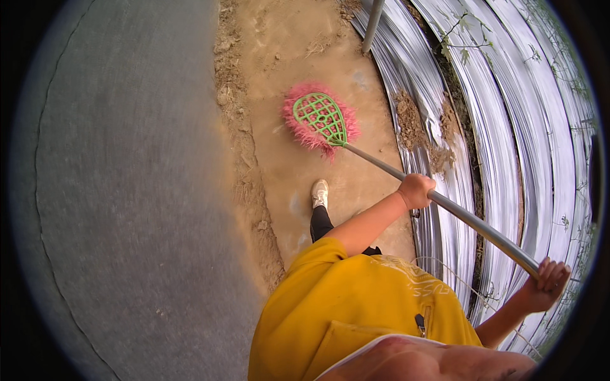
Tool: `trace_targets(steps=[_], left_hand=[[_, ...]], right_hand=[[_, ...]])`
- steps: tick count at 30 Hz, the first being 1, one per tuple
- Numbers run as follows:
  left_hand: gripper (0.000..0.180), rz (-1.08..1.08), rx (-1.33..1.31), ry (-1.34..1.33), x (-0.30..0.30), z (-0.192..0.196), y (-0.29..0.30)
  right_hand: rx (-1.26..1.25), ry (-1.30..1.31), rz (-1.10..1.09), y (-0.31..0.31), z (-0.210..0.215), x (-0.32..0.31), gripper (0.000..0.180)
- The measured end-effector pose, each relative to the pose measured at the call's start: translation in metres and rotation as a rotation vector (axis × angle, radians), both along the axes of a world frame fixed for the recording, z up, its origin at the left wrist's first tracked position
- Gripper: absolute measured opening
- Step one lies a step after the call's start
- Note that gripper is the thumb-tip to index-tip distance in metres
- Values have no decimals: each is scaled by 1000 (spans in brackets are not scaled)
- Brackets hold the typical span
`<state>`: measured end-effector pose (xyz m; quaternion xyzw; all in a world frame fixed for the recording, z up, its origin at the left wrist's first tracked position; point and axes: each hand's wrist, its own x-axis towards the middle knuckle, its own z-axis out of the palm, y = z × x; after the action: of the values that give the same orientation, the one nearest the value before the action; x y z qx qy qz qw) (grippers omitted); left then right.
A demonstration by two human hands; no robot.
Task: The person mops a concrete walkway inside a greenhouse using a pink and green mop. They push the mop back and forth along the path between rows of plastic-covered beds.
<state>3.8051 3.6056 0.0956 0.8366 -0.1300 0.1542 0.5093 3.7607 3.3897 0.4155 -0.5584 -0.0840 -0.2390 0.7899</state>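
Observation:
Both my hands grip the grey metal pole of a long-handled mop [330, 117], which has a green lattice frame and shaggy pink fibres round its rim. My left hand [417, 191] is closed round the middle of the pole. Farther back, close to the pole's near end, my right hand [550, 284] has its fingers wrapped round it. The pole slants from the lower right up to the mop head, which is over the sandy ground [375, 174] ahead of my foot; whether it touches the ground I cannot tell.
Dark grey pavement [140, 190] runs along the left, bordered by a strip of crumbled soil [244, 165]. Silvery plastic sheeting [495, 127] covers planted rows on the right, with heaped soil [408, 120] on it. A metal post [373, 25] stands at the top. My light shoe [320, 193] is on the sand.

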Motion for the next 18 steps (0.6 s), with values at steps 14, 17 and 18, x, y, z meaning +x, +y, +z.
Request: trace_targets(steps=[14, 17, 18], left_hand=[[11, 37, 62, 137, -71, 10, -5], [9, 9, -4, 80, -55, 19, -21], [9, 4, -16, 62, -51, 15, -24]], right_hand=[[74, 52, 199, -42, -3, 0, 17], [-14, -10, 150, -35, 20, -12, 16], [-38, -18, 196, -29, 19, -13, 17]])
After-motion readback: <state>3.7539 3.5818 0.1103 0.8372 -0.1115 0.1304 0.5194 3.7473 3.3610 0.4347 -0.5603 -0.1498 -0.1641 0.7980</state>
